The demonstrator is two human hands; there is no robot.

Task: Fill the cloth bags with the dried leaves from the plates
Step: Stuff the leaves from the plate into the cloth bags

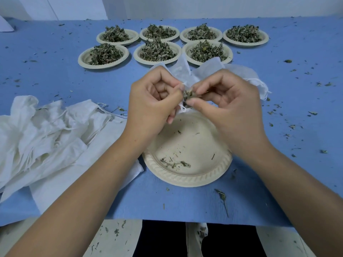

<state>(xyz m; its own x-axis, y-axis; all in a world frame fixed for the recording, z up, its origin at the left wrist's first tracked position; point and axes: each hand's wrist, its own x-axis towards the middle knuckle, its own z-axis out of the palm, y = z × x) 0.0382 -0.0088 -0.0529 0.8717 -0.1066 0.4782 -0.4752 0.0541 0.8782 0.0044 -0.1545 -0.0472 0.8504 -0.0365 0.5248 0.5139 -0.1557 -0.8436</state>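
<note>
Because both wrists cross it, the blue, felt-like surface (55, 75) shows only in parts, and its near edge gives way to a speckled floor. A rumpled pile of white cloth bags (46, 138) with loose strings lies at the left edge, cut off by the frame. Toward the far edge stand seven round, beige, ribbed-rim plates (83, 61), four in the back row and three in front, each heaped with dried leaves (104, 53). The near plate (187, 175), by the near edge, holds only crumbs and a few stems; its far side is hidden under the hands.

Above it hangs one thin, see-through cloth bag (185, 71), its body spreading toward the far plates and covering part of the right front plate's rim. Its mouth is hidden behind the fingers. The left grip (154, 101) is curled and pinches the bag's edge, where a white drawstring (182, 108) dangles. The right grip (228, 101) pinches a small clump of leaves (187, 95) against that opening. Leaf scraps (313, 113) dot the surface, thickest toward the right edge.
</note>
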